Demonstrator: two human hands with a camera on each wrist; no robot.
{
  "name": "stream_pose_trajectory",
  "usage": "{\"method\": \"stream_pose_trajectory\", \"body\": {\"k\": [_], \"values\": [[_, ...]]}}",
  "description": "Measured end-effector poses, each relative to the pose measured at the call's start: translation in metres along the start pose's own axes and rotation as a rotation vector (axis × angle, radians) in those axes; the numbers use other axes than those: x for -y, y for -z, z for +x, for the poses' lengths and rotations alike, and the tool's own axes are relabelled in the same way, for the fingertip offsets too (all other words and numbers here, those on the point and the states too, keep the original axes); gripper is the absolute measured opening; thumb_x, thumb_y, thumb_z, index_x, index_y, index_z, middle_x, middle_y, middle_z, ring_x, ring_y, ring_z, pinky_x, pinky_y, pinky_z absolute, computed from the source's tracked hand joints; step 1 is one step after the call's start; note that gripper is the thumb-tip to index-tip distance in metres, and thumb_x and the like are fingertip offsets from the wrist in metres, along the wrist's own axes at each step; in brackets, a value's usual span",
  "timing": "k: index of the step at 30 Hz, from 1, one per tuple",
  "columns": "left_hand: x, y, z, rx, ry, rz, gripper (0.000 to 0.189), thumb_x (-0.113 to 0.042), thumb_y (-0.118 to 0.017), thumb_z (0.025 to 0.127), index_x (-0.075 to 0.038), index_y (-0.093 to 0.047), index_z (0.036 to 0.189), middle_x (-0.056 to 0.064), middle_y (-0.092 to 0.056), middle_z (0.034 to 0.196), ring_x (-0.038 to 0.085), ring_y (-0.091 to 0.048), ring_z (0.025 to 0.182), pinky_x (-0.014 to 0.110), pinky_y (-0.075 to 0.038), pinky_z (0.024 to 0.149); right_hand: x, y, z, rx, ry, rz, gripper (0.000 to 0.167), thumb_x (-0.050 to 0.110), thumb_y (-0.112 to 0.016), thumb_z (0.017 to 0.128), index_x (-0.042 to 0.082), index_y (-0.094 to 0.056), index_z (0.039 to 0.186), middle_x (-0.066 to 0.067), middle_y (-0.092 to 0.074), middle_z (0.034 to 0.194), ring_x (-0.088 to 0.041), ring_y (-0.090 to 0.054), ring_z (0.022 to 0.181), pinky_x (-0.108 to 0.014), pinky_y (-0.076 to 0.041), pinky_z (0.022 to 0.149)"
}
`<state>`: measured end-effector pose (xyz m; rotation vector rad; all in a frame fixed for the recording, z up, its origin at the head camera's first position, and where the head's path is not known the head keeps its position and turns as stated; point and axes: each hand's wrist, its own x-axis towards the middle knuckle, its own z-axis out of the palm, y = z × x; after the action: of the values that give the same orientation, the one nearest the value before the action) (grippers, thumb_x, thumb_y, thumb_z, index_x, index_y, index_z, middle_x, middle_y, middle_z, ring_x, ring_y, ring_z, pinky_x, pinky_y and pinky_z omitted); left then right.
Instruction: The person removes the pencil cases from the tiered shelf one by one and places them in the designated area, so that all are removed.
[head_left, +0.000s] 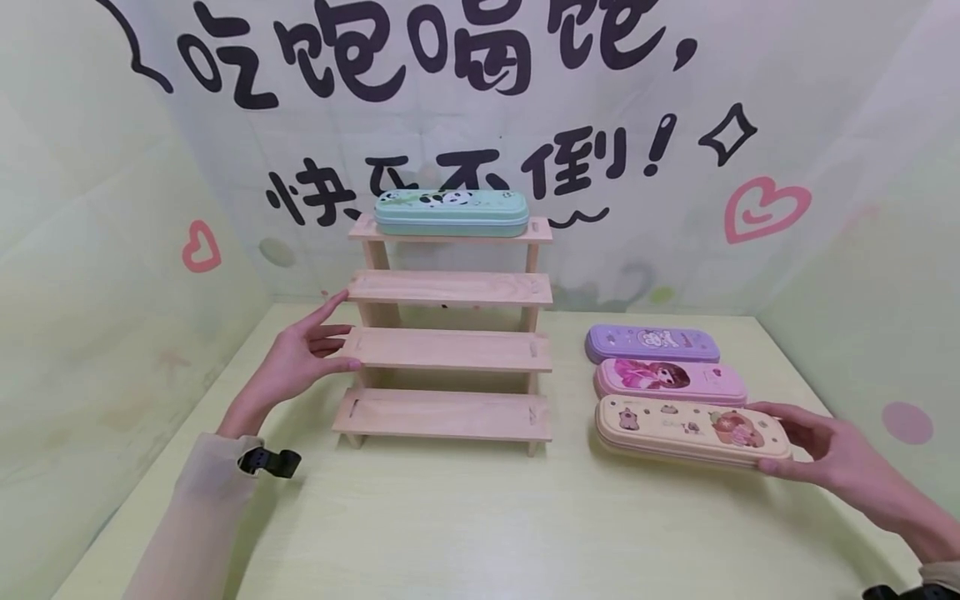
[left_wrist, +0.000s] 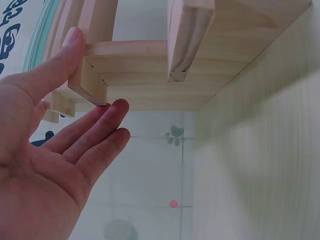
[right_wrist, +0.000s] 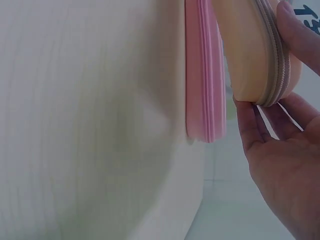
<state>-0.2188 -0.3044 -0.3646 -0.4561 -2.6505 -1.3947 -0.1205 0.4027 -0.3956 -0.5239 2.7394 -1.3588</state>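
Two lines of black Chinese writing are running across the back wall, the upper reading 吃饱喝饱 and the lower beginning with 快 and ending with 不倒!. Part of the lower line is hiding behind a green pencil case, which is showing a panda and sitting on the top step of a wooden shelf. Lettering on the cream pencil case is coming out too small to read.

From the right wrist, the zip is showing clearly, and the cream case is hanging above the table. The head view is adding a purple case and a pink case lying behind it.

The right hand is gripping the cream case's right end between thumb and fingers. The left hand is touching the shelf's left side, thumb and forefinger spreading wide; its wrist view is revealing three nearly straight fingers and the boards' undersides.
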Motion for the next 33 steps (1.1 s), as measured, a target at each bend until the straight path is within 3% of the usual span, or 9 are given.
{"method": "stream_pose_trajectory", "body": {"k": [9, 20, 26, 33], "values": [[0.0, 0.0, -0.001, 0.003, 0.002, 0.004, 0.108, -0.017, -0.092, 0.084, -0.039, -0.029, 0.168, 0.026, -0.062, 0.141, 0.042, -0.063, 0.127, 0.054, -0.053, 0.103, -0.024, 0.004, 0.0, 0.027, -0.044, 0.018, 0.065, -0.005, -0.076, 0.093, 0.0, -0.05, 0.152, 0.012, -0.07, 0.122, -0.006, -0.067, 0.102, -0.019, -0.057, 0.078], [0.001, 0.0, 0.0, 0.002, 0.007, -0.002, 0.108, -0.017, -0.092, 0.084, -0.039, -0.028, 0.168, 0.026, -0.062, 0.141, 0.042, -0.064, 0.126, 0.054, -0.052, 0.103, -0.035, 0.009, 0.009, 0.067, -0.074, 0.026, 0.066, -0.002, -0.076, 0.094, -0.002, -0.048, 0.154, 0.02, -0.067, 0.124, -0.001, -0.067, 0.106, -0.021, -0.059, 0.08], [0.0, 0.001, -0.001, 0.003, 0.013, 0.001, 0.106, -0.018, -0.092, 0.084, -0.041, -0.029, 0.167, 0.025, -0.062, 0.141, 0.041, -0.064, 0.127, 0.048, -0.053, 0.103, -0.045, 0.014, 0.016, 0.099, -0.024, 0.039, 0.069, -0.007, -0.075, 0.093, 0.004, -0.049, 0.156, 0.027, -0.061, 0.128, 0.0, -0.066, 0.107, -0.022, -0.06, 0.079], [0.0, 0.001, -0.001, 0.008, 0.006, 0.001, 0.105, -0.017, -0.091, 0.085, -0.041, -0.029, 0.167, 0.026, -0.062, 0.141, 0.042, -0.064, 0.126, 0.05, -0.053, 0.103, -0.043, 0.016, 0.017, 0.079, -0.067, -0.075, 0.071, 0.003, -0.081, 0.092, 0.007, -0.05, 0.155, 0.031, -0.052, 0.13, 0.003, -0.061, 0.107, -0.021, -0.056, 0.078]]}}
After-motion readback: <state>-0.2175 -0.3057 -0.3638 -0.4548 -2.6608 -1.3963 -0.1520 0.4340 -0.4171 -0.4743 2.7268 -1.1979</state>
